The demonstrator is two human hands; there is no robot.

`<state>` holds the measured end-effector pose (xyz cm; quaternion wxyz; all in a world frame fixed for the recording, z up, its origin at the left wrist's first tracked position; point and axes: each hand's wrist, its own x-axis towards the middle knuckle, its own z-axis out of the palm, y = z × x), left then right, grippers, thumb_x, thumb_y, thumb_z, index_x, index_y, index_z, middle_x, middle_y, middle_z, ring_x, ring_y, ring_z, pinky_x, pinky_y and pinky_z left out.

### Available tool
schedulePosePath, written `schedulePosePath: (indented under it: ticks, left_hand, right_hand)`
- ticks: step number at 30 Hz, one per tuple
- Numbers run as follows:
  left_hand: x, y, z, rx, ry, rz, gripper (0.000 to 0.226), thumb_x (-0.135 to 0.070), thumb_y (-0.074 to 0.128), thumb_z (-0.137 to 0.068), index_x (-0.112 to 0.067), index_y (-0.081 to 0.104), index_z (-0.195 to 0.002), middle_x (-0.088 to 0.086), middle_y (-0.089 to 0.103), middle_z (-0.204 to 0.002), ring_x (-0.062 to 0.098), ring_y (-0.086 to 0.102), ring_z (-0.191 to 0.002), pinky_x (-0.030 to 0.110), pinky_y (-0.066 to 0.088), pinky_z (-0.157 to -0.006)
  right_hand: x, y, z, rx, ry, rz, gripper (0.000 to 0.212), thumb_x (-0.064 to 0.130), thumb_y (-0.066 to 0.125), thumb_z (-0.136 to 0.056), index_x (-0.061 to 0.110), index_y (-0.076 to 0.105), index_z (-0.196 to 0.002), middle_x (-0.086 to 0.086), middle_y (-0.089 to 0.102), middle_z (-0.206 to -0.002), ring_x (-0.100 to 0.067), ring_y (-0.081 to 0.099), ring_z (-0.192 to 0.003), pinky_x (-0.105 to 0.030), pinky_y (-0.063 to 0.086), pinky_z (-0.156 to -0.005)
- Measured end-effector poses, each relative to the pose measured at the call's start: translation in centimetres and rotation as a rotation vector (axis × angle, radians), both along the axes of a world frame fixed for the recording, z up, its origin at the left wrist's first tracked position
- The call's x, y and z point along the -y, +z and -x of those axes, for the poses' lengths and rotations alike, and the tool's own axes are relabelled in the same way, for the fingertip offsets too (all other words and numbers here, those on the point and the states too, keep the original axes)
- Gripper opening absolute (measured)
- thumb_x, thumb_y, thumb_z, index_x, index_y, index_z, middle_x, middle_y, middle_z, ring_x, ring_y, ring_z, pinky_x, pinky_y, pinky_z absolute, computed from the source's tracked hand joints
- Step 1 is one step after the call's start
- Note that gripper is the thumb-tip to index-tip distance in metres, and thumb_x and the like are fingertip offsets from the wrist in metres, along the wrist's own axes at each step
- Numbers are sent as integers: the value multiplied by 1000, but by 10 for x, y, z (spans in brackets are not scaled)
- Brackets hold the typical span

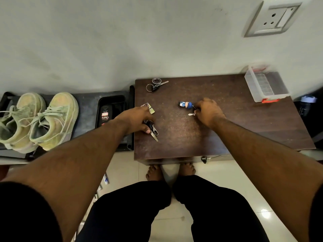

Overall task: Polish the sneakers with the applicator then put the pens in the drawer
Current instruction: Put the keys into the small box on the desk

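A pair of pale green sneakers [36, 119] stands on a low dark shelf at the left. A black shoe-polish applicator [106, 114] lies in a black tray beside them. On the dark wooden cabinet top [244, 130] my left hand [138, 119] grips a black key bunch [152, 129]. My right hand [208, 110] pinches the key of a keychain with a small blue figure [186, 104]. No pens are in view. A drawer front with a latch [204, 159] shows below the cabinet's front edge.
A third key ring [156, 85] lies at the cabinet's back left. A small card [149, 107] sits by my left hand. A clear plastic box with a red clasp [265, 84] stands at the back right. My bare feet [170, 171] stand on the tiled floor.
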<state>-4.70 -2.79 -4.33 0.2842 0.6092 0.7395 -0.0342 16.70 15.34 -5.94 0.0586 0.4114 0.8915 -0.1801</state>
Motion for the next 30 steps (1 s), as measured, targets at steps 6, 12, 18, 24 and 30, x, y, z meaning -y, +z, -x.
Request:
schedulePosePath:
  ticks: [6,12,18,24,30]
  left_hand:
    - [5,-10,-4,191,258,-95,26,-15,82,-73,-18,76,-98,-3,59,-95,21,59,-97,36,49,-87]
    - [10,-1,-20,347,559,-274,18,-5,82,-71,-12,78,-88,1,69,-88,13,63,-87,22,48,-79]
    - [-22,44,-47,447,563,-520,20,-1,80,-73,-7,77,-92,-2,68,-81,-5,60,-69,6,44,-67]
    - [-87,94,-90,532,505,-688,18,0,80,-73,-11,78,-87,-7,72,-84,-2,67,-79,16,52,-80]
    - [-179,130,-145,568,398,-821,18,-3,81,-73,-12,78,-89,-4,71,-82,1,65,-77,10,50,-73]
  right_hand:
    - [6,-1,0,-86,-65,67,19,14,54,-92,11,72,-93,-14,57,-111,-34,53,-107,-37,46,-91]
    - [15,6,-19,-397,-126,141,15,9,61,-87,20,62,-76,-3,57,-97,-27,56,-99,-35,45,-89]
    - [10,43,-55,-573,-122,143,13,7,63,-88,14,60,-78,1,57,-98,-15,57,-99,-13,40,-81]
    - [-27,86,-102,-612,-214,98,11,13,63,-91,7,62,-81,2,60,-83,-10,54,-70,-12,39,-62]
    - [-89,129,-146,-665,-240,55,16,16,59,-93,24,59,-80,8,63,-77,-16,64,-74,-24,52,-66]
